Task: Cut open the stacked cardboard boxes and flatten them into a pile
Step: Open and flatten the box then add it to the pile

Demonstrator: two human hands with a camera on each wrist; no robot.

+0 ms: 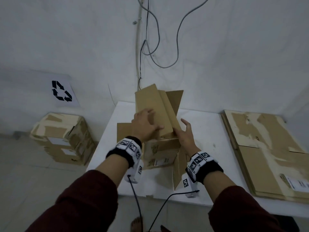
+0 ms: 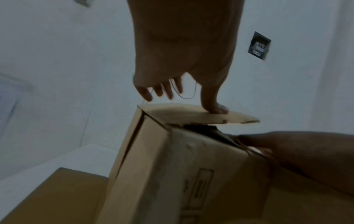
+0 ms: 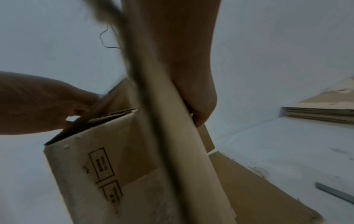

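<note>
Opened box (image 1: 160,146) on white table (image 1: 205,131), left hand (image 1: 145,127) spread flat on raised flap (image 1: 153,111), right hand (image 1: 185,134) fingers straight against flap's right edge, flattened pile (image 1: 267,153) far right, taped stack (image 1: 61,138) on floor left

Matt brown cardboard box (image 1: 160,148) on a smooth white table (image 1: 209,131).

— What does the person wear?
— Dark maroon sleeves (image 1: 80,203), pushed up the forearms.
— And the wrists?
— Black wristbands (image 1: 211,171) ringed with white, black-patterned marker tiles (image 1: 131,146); a black cable (image 1: 135,196) trails from each white camera unit (image 1: 188,185).
</note>
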